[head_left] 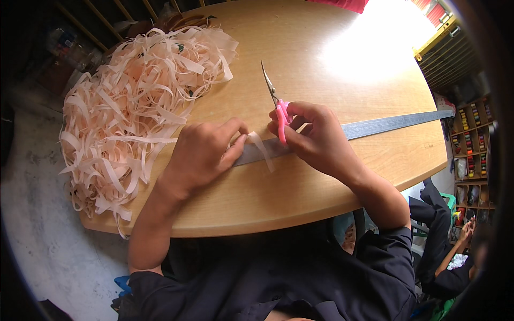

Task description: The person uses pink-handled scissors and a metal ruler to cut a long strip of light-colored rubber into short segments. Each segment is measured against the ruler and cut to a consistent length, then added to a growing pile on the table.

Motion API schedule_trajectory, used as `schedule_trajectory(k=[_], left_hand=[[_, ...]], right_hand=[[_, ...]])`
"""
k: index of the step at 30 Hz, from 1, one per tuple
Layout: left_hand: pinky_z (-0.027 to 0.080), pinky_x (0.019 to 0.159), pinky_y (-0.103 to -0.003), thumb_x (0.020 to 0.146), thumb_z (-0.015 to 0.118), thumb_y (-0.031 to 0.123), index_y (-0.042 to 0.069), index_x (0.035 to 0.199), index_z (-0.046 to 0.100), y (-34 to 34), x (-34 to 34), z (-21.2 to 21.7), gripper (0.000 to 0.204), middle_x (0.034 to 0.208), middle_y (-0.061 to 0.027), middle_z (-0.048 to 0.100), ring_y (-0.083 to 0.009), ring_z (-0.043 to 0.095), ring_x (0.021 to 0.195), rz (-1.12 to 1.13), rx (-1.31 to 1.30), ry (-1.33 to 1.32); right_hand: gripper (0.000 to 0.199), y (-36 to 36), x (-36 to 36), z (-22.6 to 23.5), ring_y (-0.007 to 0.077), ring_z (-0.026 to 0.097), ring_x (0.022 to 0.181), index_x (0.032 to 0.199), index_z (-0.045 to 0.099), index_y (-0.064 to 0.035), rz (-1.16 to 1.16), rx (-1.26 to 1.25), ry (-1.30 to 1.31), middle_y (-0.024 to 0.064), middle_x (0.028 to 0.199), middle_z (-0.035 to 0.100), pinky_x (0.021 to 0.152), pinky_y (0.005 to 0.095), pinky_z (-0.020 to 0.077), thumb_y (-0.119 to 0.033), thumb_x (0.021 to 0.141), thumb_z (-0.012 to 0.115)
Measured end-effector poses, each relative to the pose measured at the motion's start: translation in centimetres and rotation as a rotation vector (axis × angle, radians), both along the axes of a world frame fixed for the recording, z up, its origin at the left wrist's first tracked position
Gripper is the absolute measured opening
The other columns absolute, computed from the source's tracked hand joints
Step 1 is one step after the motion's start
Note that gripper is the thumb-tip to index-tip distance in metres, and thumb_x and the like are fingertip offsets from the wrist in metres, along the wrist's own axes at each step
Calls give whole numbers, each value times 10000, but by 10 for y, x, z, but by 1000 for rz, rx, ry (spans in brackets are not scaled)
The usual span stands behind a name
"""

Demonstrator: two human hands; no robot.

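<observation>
My left hand [206,147] pinches a pale peach fabric strip [263,150] between thumb and fingers. The strip's short end hangs past the fingertips over a long metal ruler [383,123], while its other side runs left toward a big tangled heap of the same strips [126,101]. My right hand [319,136] is closed around the pink handles of small pointed scissors [282,115]. Their slim blades point up and away from me, and look nearly together. The scissors are apart from the strip. Part of the ruler is hidden beneath both hands.
The wooden table [316,190] has a curved front edge close to my body. Shelves of coloured thread spools [471,142] stand at the right. A seated person [455,257] is at the lower right. Red cloth [345,4] lies at the far edge.
</observation>
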State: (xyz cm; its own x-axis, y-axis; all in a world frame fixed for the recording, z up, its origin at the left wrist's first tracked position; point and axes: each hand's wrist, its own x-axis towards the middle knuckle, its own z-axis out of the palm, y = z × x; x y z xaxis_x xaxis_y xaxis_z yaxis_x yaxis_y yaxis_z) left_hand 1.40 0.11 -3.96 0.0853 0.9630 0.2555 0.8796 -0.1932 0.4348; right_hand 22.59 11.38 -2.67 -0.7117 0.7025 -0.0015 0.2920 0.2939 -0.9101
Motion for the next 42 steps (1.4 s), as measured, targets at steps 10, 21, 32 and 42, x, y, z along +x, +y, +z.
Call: schedule_trajectory(k=[10,21,32,42], left_hand=[[441,530,-393,896,753,144,90,1010,704,-3,10,8,135,608,-98,566,-254,581,525,42,180,-223],[286,584,-238,904,470,40,2,955,659,-11,4,18,200,686,63,435,-33,350,634,112,-60,-860],[260,560,-209,958,486,7,17,1000,676,-8,17,9,195,699,104,433,7,333,618,121,-88,-883],[266,570,-202,999,513,31,22,1059,675,-11,12,11,173,715,108,463,14,356,636,96,-156,-912]], right_hand=[[216,6,5,5,122,687,811,1084,739,31,136,-73,65,77,923,751,707,265,551,-158,985,707],[268,23,294,-60,181,716,824,1103,711,62,-1279,668,448,137,994,739,706,282,588,-187,1038,635],[409,-199,566,-302,421,734,892,1018,806,-71,-1550,-96,-1090,226,957,763,820,500,554,-442,871,720],[385,-205,503,-265,446,729,931,1019,789,-89,-1734,92,-1307,216,988,770,823,563,555,-428,924,633]])
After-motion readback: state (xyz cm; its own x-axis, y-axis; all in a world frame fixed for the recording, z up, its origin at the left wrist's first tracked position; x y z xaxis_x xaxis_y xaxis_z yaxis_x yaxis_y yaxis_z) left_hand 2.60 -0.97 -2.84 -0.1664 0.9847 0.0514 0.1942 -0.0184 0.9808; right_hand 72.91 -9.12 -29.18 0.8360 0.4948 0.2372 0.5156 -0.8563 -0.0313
